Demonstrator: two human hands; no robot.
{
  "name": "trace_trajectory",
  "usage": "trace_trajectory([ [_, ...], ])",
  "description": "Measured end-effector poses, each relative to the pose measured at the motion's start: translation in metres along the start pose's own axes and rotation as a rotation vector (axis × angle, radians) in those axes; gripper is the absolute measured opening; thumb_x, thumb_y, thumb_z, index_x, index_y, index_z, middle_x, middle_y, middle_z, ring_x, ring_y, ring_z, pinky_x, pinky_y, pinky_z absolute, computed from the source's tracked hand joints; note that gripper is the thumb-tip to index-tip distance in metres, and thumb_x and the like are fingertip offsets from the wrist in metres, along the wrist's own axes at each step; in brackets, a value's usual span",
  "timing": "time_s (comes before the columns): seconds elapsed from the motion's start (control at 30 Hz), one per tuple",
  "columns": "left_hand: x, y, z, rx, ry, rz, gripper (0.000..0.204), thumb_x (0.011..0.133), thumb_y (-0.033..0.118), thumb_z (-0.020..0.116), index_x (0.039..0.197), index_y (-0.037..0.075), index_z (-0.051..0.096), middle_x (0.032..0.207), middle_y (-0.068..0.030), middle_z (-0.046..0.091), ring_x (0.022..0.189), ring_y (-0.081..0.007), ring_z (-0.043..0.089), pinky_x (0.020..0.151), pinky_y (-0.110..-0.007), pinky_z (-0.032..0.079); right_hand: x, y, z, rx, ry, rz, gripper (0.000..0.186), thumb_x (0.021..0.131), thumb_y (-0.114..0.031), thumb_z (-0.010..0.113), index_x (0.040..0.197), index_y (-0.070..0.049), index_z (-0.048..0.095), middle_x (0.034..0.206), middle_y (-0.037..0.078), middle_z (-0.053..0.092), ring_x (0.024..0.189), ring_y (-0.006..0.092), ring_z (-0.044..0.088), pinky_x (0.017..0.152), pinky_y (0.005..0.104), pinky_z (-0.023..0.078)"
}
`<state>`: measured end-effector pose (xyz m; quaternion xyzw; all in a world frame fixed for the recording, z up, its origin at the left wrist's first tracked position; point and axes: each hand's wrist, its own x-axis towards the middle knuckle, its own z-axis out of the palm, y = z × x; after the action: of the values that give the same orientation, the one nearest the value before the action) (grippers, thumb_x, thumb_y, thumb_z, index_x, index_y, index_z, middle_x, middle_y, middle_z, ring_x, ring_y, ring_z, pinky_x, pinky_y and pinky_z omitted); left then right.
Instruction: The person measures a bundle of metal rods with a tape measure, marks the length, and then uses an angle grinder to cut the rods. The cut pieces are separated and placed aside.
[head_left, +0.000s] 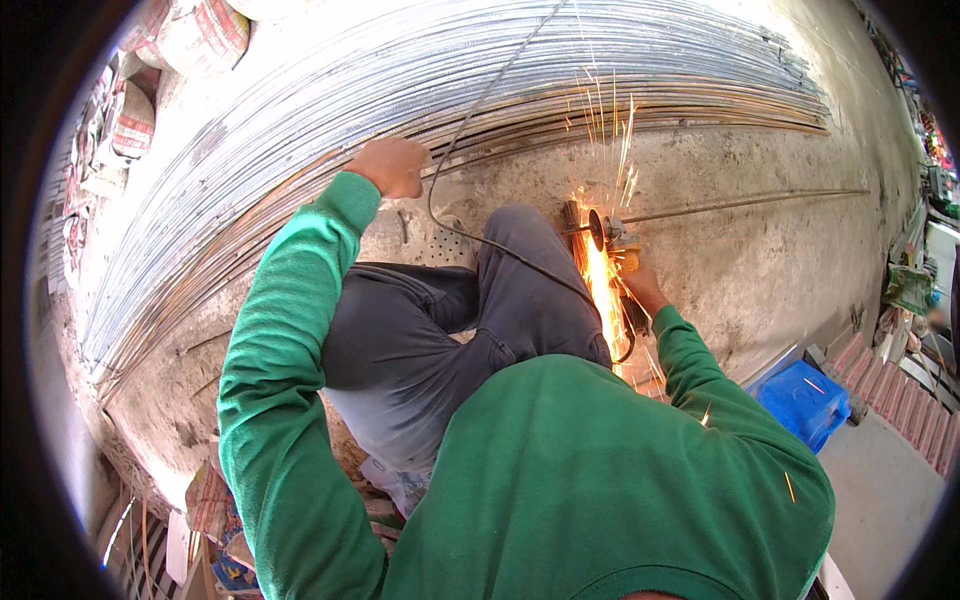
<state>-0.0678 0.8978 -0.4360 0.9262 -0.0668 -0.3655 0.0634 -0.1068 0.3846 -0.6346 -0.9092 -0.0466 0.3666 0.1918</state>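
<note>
One right grip point(647, 288) clasping a sparking grinder point(624, 248), left grip point(392, 167) near metal rods point(720, 105), its hold unclear

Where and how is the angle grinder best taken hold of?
Probably by the body of the angle grinder, coming from the right, where the right hand is: the round disc and bright sparks are on its left side.

Rods point(400, 90) look metal: grey ones dull, nearer ones rusty brown. Lone rod point(750, 203): metal, matt brown. Floor point(740, 280) is rough, stained concrete. Sweatshirt point(600, 470), trousers point(410, 325): matt cloth. Container point(802, 402): smooth blue plastic, slightly glossy. Cable point(532, 265): smooth, plastic-looking.
</note>
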Motion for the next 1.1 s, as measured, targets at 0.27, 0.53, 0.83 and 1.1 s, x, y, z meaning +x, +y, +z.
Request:
trace_trajectory([
  [0.27, 0.0, 0.005, -0.005, -0.023, -0.026, -0.039, 0.05, 0.071, 0.023, 0.068, 0.117, 0.007, 0.061, 0.111, -0.0199, 0.062, 0.106, -0.036, 0.058, 0.091, -0.044, 0.046, -0.007, 0.013, 0.014, 0.475, 0.054, 0.149, 0.041, 0.073, -0.027, 0.073, 0.105, -0.003, 0.062, 0.092, 0.017, 0.067, 0.085, 0.0301, 0.065, 0.072, 0.0389, 0.05],
  [0.53, -0.002, 0.01, -0.011, -0.077, -0.053, -0.059, 0.053, 0.07, 0.021, 0.067, 0.121, 0.009, 0.059, 0.116, -0.0195, 0.061, 0.109, -0.035, 0.057, 0.092, -0.043, 0.045, -0.018, 0.006, 0.005, 0.665, -0.013, 0.182, 0.042, 0.063, -0.015, 0.077, 0.098, 0.0, 0.06, 0.084, 0.01, 0.066, 0.072, 0.0179, 0.064, 0.06, 0.0334, 0.05],
  [0.83, -0.001, 0.006, -0.006, -0.024, -0.082, -0.081, 0.053, 0.07, 0.021, 0.067, 0.121, 0.007, 0.058, 0.113, -0.022, 0.061, 0.108, -0.0369, 0.057, 0.091, -0.043, 0.045, -0.024, 0.013, 0.022, 0.55, 0.023, 0.188, 0.047, 0.057, -0.016, 0.076, 0.098, -0.001, 0.059, 0.079, 0.008, 0.063, 0.065, 0.0184, 0.061, 0.059, 0.0318, 0.051],
  [1.1, 0.002, 0.005, -0.007, -0.041, -0.066, -0.055, 0.053, 0.07, 0.02, 0.066, 0.121, 0.007, 0.058, 0.109, -0.0218, 0.062, 0.104, -0.0373, 0.058, 0.09, -0.044, 0.046, -0.034, 0.004, 0.014, 0.604, 0.048, 0.219, 0.049, 0.057, -0.015, 0.076, 0.101, -0.002, 0.058, 0.079, 0.006, 0.061, 0.063, 0.0163, 0.059, 0.058, 0.0309, 0.05],
])
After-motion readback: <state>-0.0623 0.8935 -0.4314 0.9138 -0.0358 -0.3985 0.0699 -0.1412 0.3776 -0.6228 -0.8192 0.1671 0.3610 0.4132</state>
